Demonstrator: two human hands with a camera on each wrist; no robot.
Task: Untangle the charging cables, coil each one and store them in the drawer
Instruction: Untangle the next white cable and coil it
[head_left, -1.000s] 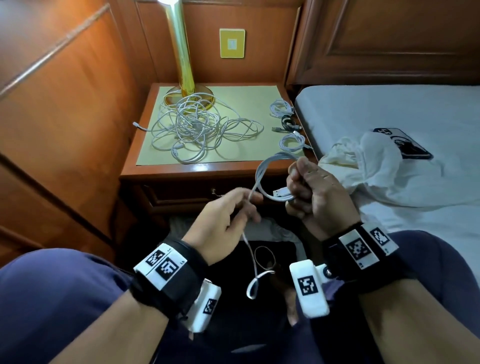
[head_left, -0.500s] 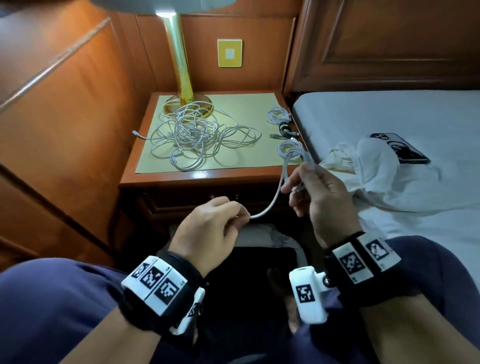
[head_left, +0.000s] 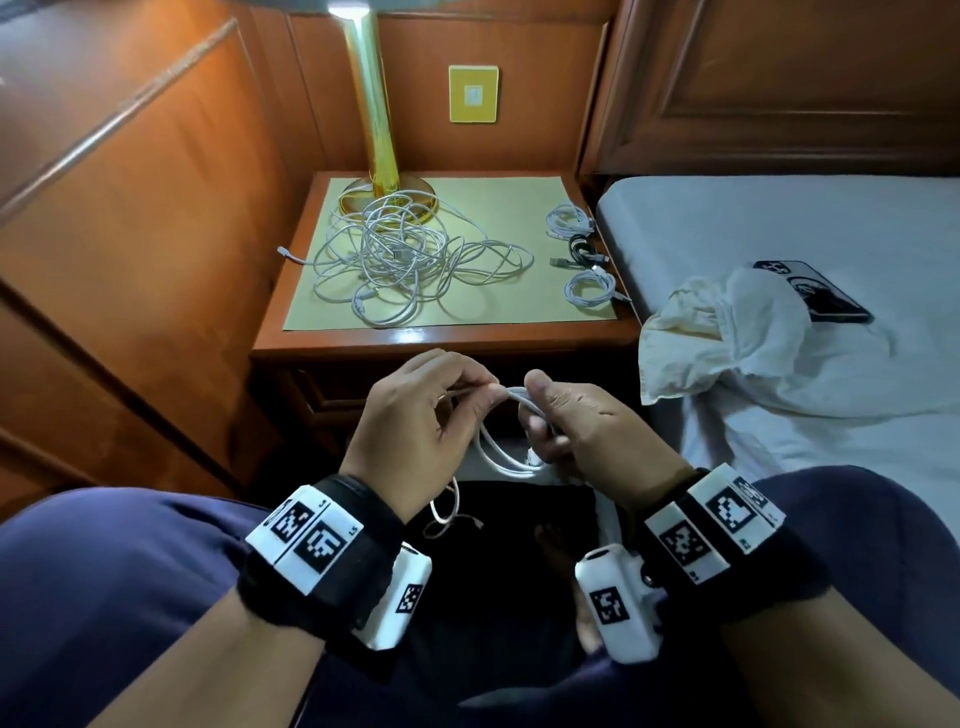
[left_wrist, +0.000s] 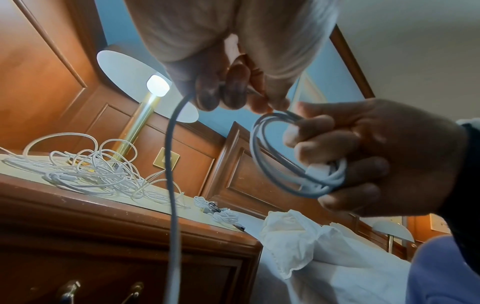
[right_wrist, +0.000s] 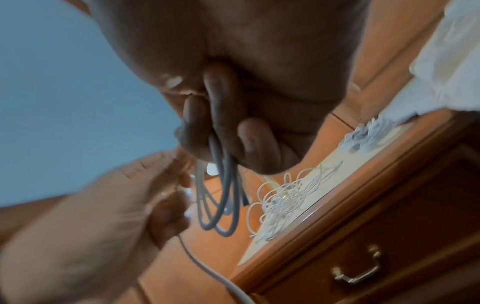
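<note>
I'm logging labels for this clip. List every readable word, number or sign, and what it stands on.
None reads plainly.
Left wrist band: tiny print beside the square codes, too small to read.
Right wrist band: the same, blurred.
Yellow wall plate: no print visible.

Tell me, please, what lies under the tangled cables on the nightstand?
Under the tangle lies a yellow mat, and its far loops overlap the gold lamp base. Anything else beneath the dense middle is covered.
</note>
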